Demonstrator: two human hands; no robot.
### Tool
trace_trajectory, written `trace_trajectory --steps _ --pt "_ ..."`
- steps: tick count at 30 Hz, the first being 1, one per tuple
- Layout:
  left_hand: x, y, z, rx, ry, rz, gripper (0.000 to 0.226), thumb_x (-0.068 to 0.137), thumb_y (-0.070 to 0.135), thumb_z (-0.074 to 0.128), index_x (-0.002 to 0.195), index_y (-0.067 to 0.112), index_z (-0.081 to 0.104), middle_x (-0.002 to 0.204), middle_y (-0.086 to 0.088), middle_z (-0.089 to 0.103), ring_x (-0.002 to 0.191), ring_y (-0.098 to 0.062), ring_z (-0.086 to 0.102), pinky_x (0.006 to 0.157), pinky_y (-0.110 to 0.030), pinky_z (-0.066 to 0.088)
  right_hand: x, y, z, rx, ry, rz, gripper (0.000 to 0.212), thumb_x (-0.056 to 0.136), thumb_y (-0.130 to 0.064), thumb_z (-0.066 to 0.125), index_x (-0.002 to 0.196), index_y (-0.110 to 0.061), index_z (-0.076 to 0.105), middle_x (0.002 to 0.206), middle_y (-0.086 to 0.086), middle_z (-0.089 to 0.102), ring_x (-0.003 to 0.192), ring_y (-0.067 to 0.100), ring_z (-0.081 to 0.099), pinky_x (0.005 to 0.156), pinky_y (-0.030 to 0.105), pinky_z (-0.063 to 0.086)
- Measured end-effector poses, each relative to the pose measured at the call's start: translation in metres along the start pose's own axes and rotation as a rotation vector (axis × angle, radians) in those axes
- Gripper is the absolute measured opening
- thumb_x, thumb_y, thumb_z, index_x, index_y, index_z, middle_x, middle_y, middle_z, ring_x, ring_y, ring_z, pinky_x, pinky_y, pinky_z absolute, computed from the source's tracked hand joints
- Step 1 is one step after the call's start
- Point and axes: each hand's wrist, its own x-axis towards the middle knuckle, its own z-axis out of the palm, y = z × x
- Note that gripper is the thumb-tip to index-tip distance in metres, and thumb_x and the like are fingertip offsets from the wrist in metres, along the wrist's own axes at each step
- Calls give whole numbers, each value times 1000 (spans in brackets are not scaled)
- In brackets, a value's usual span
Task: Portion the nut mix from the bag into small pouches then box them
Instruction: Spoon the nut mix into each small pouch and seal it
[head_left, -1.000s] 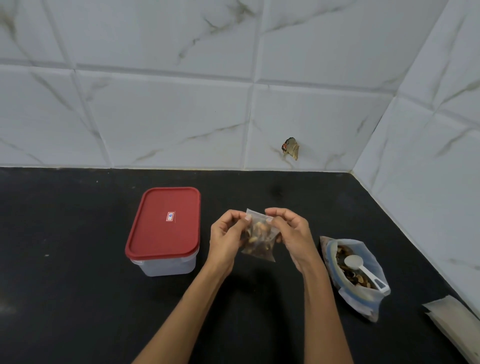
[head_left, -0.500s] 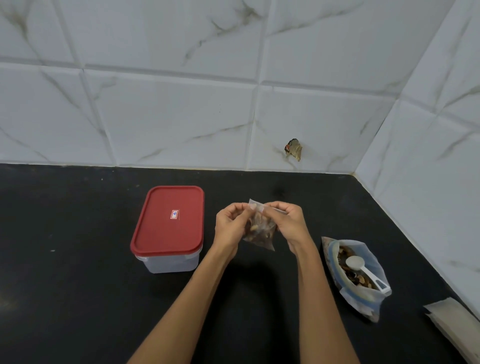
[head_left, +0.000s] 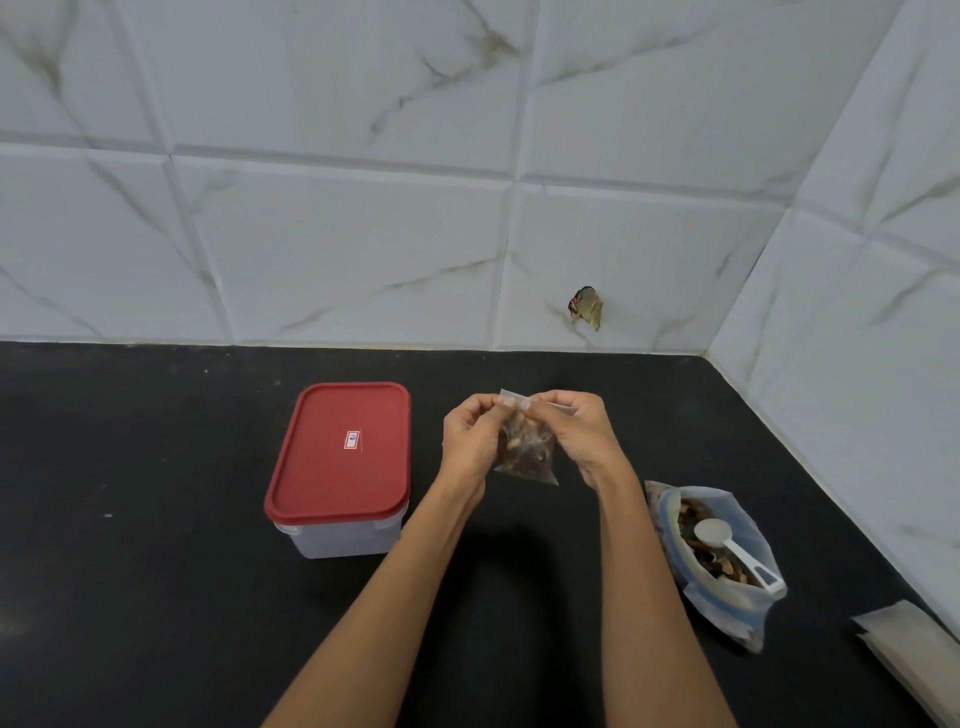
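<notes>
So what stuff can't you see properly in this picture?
- Box, head view: red lid hides its inside.
- Small pouch: left hand and right hand cover its top edge.
- Lid sticker: print too small.
- Pale packets: cut off by the frame's corner.

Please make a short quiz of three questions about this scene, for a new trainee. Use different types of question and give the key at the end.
1. True or false: the red lid is off the box.
2. Multiple choice: where is the white scoop? A) on the counter B) inside the nut bag C) in the right hand
3. Short answer: what do the left hand and the right hand pinch between them?

Key
1. False: the lid sits on the box.
2. B.
3. The top edge of a small pouch with nut mix in it, held above the counter.
</notes>
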Motion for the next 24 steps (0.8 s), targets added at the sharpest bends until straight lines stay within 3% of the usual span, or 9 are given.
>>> trace_trajectory --steps 6,12,16,24 --pt "-3 0 -3 9 -12 29 12 91 12 58 80 12 62 81 -2 64 83 -16 64 80 -40 56 -1 5 -4 -15 -5 -3 10 83 -14 67 76 -9 71 77 9 70 81 17 65 72 26 50" --pt "-3 -8 -5 24 -52 -16 6 85 17 67 90 15 64 99 -10 67 98 -24 64 84 -42 55 -4 2 -3 -79 -38 -7 13 85 -14 64 82 -4 72 81 8 69 85 16 64 72 23 46" --pt "-4 -5 -8 -4 -119 -18 11 90 14 63 82 13 70 84 -5 69 87 -21 65 74 -38 55 -7 0 -6 -66 -32 -20 11 84 -11 64 77 -5 72 73 6 67 74 13 62 68 22 47" --pt "-3 -5 -9 -10 -93 -39 13 90 12 62 79 10 68 77 -5 69 80 -19 66 68 -36 55 -9 9 -18 -22 -62 -34 12 83 -2 64 74 -3 72 69 5 68 63 7 62 60 17 50"
